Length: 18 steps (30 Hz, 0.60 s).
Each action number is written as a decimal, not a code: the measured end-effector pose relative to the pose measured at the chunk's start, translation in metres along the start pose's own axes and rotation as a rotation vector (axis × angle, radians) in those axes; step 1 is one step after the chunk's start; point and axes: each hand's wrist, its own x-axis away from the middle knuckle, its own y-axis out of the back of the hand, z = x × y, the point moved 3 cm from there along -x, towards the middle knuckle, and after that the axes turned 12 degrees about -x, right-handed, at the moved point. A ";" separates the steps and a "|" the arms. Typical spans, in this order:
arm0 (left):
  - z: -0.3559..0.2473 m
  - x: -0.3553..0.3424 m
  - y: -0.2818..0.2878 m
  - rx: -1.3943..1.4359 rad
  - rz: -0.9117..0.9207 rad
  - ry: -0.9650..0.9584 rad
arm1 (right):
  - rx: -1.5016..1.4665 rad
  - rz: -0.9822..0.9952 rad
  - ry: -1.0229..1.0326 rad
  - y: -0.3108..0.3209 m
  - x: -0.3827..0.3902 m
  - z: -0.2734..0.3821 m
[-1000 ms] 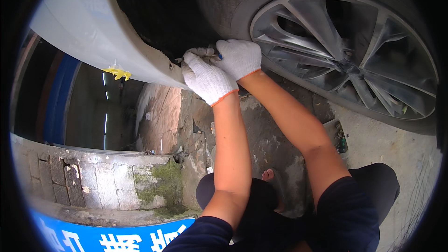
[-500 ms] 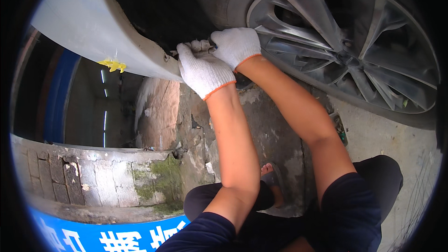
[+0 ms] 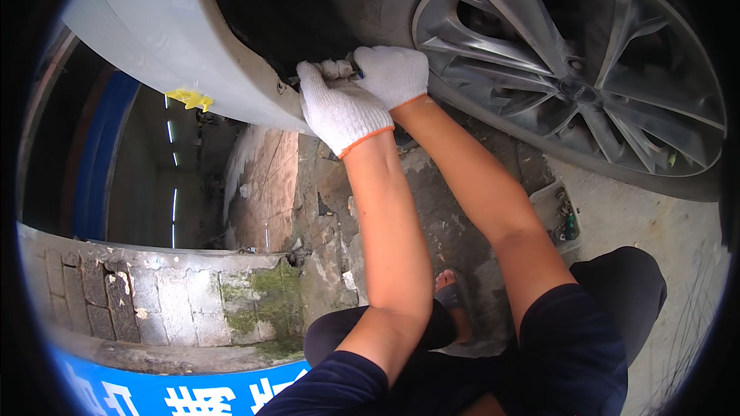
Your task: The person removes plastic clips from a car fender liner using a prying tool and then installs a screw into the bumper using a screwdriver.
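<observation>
White knit gloves with orange cuffs cover both my hands, which meet at the lower edge of a pale car bumper (image 3: 254,85), beside the dark wheel arch. My left hand (image 3: 343,108) is closed at the bumper's edge, its fingers curled toward the arch. Right against it, my right hand (image 3: 395,75) is closed too, with a tiny bit of blue showing at its fingers. What either hand grips is hidden by the gloves and the shadow. To the right stands a car wheel (image 3: 582,92) with grey spokes and a black tyre (image 3: 478,108).
Yellow tape (image 3: 190,100) sticks to the bumper. A shallow tray (image 3: 546,202) with small metal and green items lies on the concrete, beyond my right forearm. At left are a low, mossy brick wall (image 3: 185,304) and a blue sign (image 3: 154,385). My sandalled foot (image 3: 453,300) is below my arms.
The view has shifted slightly, and more of the tray shows beside my right arm. Both hands stay together at the bumper edge, with a little more blue visible at the right fingers.
</observation>
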 end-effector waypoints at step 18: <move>-0.002 0.010 -0.007 0.032 -0.029 0.073 | 0.145 0.303 -0.010 0.030 -0.011 0.009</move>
